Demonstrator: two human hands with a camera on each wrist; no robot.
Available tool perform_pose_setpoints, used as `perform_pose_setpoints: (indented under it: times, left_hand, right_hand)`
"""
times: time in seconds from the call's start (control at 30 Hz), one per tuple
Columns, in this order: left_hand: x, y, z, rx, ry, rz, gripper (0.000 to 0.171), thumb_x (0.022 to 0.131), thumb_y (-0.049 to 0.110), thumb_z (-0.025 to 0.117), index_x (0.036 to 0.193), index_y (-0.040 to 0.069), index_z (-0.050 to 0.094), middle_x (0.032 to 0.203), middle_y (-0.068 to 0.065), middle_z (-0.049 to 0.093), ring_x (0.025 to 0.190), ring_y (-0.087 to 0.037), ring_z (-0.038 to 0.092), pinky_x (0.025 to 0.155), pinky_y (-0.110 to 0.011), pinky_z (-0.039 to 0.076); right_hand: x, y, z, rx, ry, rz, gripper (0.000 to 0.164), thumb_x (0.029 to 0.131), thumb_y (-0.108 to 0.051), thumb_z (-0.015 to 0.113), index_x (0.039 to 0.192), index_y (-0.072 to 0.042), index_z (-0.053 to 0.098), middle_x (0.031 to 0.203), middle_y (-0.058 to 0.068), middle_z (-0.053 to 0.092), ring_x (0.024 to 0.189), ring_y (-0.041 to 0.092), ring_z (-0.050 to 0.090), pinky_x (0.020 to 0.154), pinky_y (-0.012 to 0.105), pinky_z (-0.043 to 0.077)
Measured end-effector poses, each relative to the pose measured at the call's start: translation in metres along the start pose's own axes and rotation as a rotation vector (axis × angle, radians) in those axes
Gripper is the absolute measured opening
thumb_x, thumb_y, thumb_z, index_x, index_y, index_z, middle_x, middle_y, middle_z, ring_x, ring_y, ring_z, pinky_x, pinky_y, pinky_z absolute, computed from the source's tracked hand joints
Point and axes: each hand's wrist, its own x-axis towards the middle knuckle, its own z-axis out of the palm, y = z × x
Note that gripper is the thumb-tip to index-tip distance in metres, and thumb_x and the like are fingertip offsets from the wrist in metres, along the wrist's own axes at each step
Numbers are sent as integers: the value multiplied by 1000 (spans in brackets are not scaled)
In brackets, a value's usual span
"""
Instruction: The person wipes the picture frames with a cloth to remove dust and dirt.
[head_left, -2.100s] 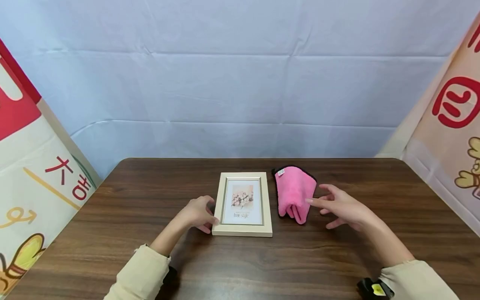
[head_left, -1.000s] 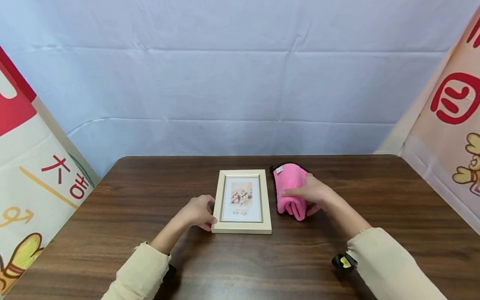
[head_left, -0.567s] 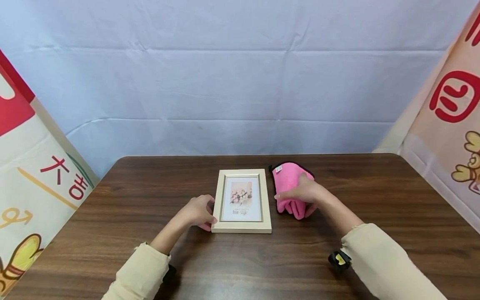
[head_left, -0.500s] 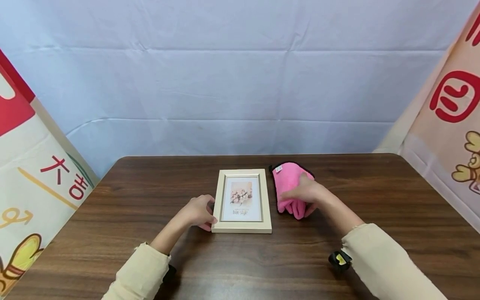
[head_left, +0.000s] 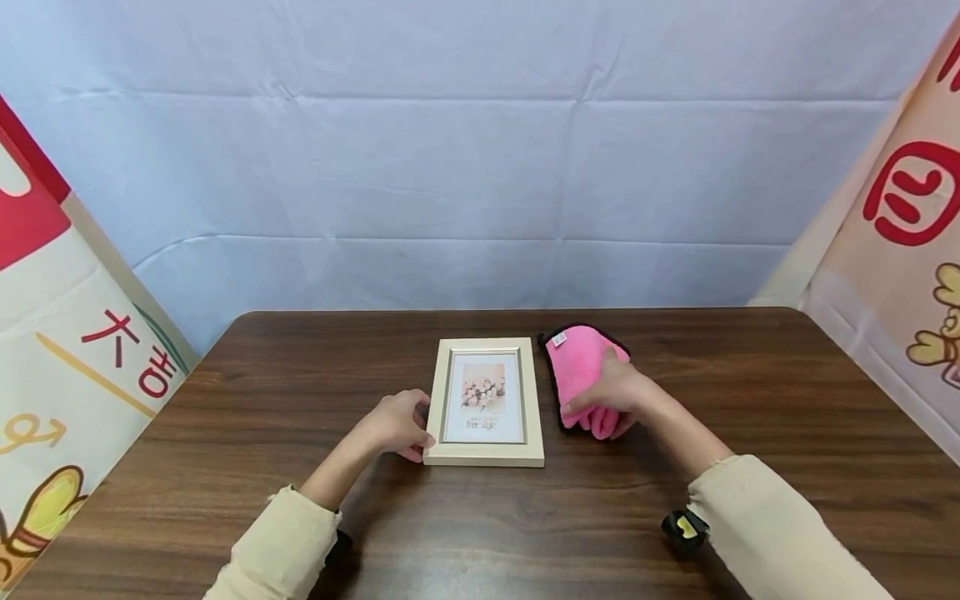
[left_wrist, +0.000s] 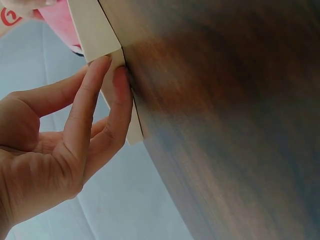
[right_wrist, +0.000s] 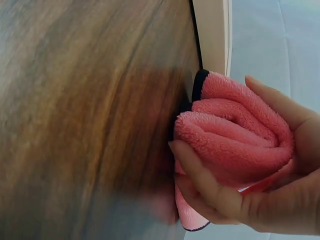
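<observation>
A cream picture frame (head_left: pixel 483 456) lies flat on the table, with a flower picture and "free style" lettering inside. At its near left corner my left hand (head_left: pixel 393 425) grips the edge; in the left wrist view, the fingertips (left_wrist: pixel 120 82) are against the frame's side (left_wrist: pixel 95 30). Just right of the frame is a folded pink towel (head_left: pixel 577 367) with black trim and a small white label. My right hand (head_left: pixel 617 387) grips the towel from its right. In the right wrist view, the fingers and thumb are around the rolled folds of the towel (right_wrist: pixel 235 150).
The brown wood table (head_left: pixel 480 533) has rounded far corners. Behind it hangs a pale blue cloth backdrop (head_left: pixel 480 167). Printed banners stand at the left (head_left: pixel 67 350) and right (head_left: pixel 900 250). A black wrist strap (head_left: pixel 684 529) is on the right arm.
The right hand came in from the right, took hold of the pink towel and bunched its near end, which has shifted slightly right. The left hand and the frame have stayed in place.
</observation>
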Motion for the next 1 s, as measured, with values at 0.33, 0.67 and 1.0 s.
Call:
perform_pose_setpoints:
  times: [0.33, 0.67, 1.0]
  left_hand:
    - [-2, 0, 0, 10, 0, -5, 54, 75, -14, 66, 124, -9, 45, 86, -17, 54, 61, -24, 64, 52, -31, 56]
    - [-3, 1, 0, 21, -1, -9, 53, 75, -13, 67, 124, -9, 45, 86, -17, 53, 61, -23, 63, 53, -31, 56]
    - [-2, 1, 0, 24, -4, -6, 52, 76, -13, 67, 123, -8, 45, 86, -17, 54, 61, -23, 63, 53, -31, 56]
  right_hand:
    - [-1, 4, -2, 107, -41, -7, 52, 75, 1, 65, 110, 11, 27, 63, 16, 63, 50, 24, 63, 51, 42, 56]
    - [-1, 5, -4, 139, -55, -1, 64, 77, 4, 64, 122, 11, 19, 66, 18, 62, 53, 25, 64, 52, 41, 56]
    - [-3, 3, -6, 131, -106, 6, 81, 79, 1, 63, 134, 8, 4, 70, 17, 63, 55, 25, 64, 53, 41, 56]
